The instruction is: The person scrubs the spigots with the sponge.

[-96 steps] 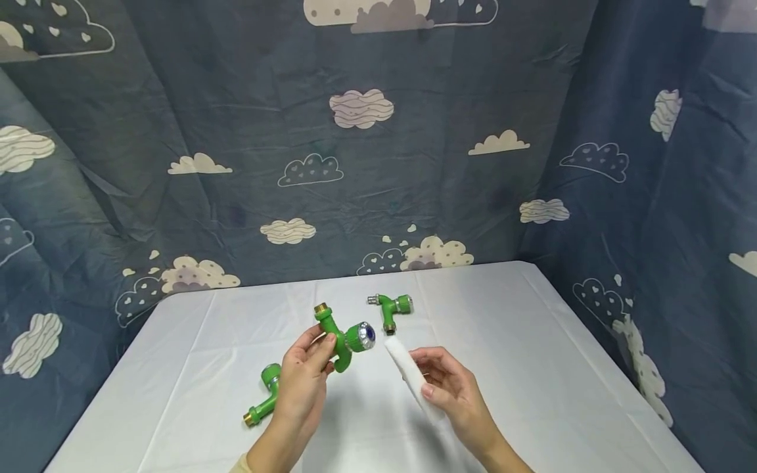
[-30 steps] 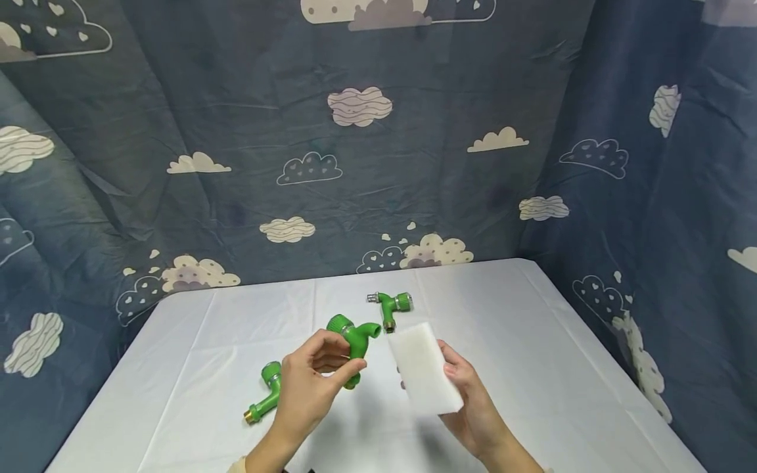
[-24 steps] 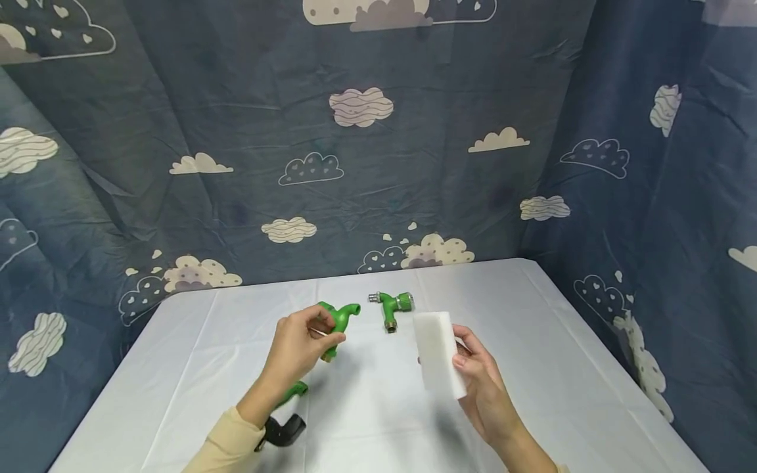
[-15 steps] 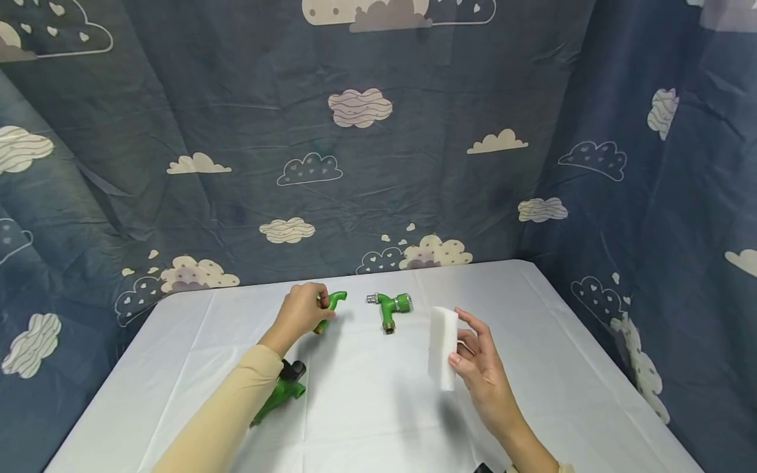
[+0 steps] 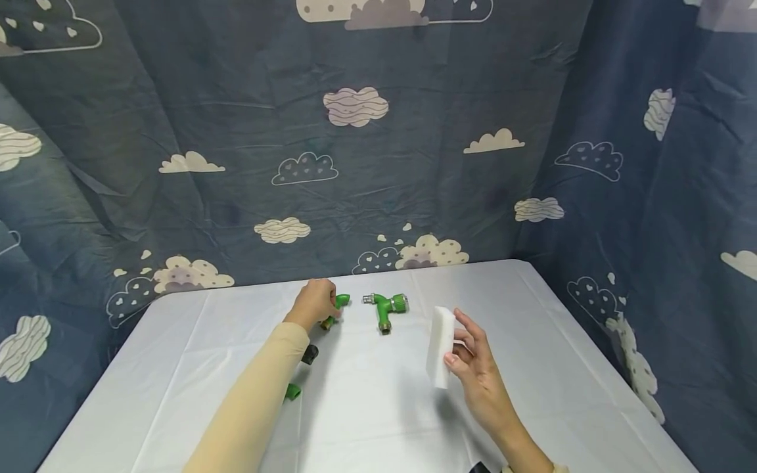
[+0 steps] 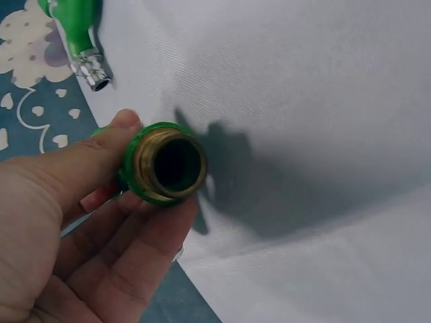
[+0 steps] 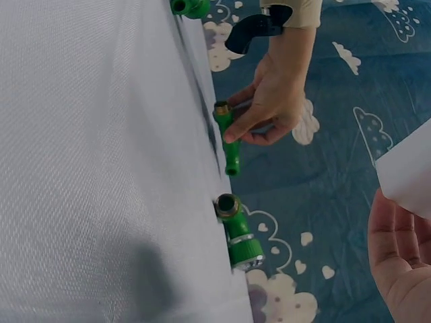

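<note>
Markings: from my end the taps are too small and soft on the feed to read any lettering; all I get off the backdrop is printed clouds, dots and little hearts.
Left hand: pinching a green tap, thumb on one side, fingers curled on the other. My left wrist feed looks right into its brass threaded end.
Held tap spot: far part of the white table, just left of the other one. Can't tell if it's touching the cloth.
Second tap: lying near it, chrome nozzle pointing left.
Third tap: closer to me, mostly hidden by the beige sleeve.
Right hand: thumb and fingertips gripping a white block, held nearly upright above the table, shadow underneath.
</note>
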A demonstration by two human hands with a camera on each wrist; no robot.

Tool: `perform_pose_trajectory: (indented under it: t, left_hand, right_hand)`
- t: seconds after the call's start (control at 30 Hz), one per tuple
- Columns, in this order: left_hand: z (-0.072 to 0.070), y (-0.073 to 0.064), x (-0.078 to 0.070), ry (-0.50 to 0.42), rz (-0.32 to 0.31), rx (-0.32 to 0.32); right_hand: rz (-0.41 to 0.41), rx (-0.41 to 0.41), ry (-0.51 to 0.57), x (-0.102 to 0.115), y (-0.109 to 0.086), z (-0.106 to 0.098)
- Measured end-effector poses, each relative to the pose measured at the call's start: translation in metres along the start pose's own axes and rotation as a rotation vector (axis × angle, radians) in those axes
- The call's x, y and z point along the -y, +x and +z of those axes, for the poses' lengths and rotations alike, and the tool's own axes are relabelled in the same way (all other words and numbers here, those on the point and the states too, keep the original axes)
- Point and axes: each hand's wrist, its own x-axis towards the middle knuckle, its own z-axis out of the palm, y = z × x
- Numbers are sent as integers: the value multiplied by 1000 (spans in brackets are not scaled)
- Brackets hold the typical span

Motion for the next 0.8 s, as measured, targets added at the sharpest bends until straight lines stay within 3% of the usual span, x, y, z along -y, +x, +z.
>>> perform_pose_trajectory:
  t: [0.13, 0.3, 0.53, 0.8]
  left_hand:
    - [2, -1, 4, 40, 0, 16]
    - [-1, -4, 12, 34, 44, 69]
    - [-33, -20, 19, 29, 137, 161]
    - [-65, -61, 38, -17, 167, 167]
  right_hand:
    - [-8, 3, -1, -2, -1, 2]
    - [20, -6, -28, -4, -1, 3]
    - [24, -19, -52, -4, -1, 2]
    - [3, -12, -56, -4, -1, 1]
